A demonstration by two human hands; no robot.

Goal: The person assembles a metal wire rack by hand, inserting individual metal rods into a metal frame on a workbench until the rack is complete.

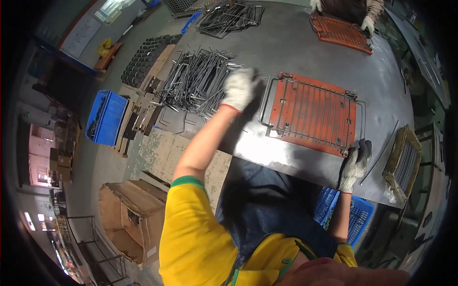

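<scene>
torn brown cardboard box (131, 219) on floor lower left, stacked cartons (62, 152) far left

Bench (296, 43): sheet metal, dull grey, smooth with a faint sheen and scuffs. Jig plate (312, 114) at centre: metal painted orange-red, matt, paint worn; the wire grid on it is bare grey steel. Bent wire rods (195, 81) at 10 o'clock: bare metal, slightly glossy, piled loosely. Left hand (238, 88) wears a knitted white cloth glove, rough and soiled; right hand (355, 162) wears a similar knit glove with a dark coated fingertip area. Blue crate (107, 117) at 9 o'clock: moulded plastic, semi-gloss. Cardboard box (129, 219) at 7 o'clock: brown corrugated paperboard, matt, torn edges. Second jig plate (341, 32) at 1 o'clock: same orange-red painted metal. Shirt sleeve (191, 233): yellow cloth, matt.
</scene>
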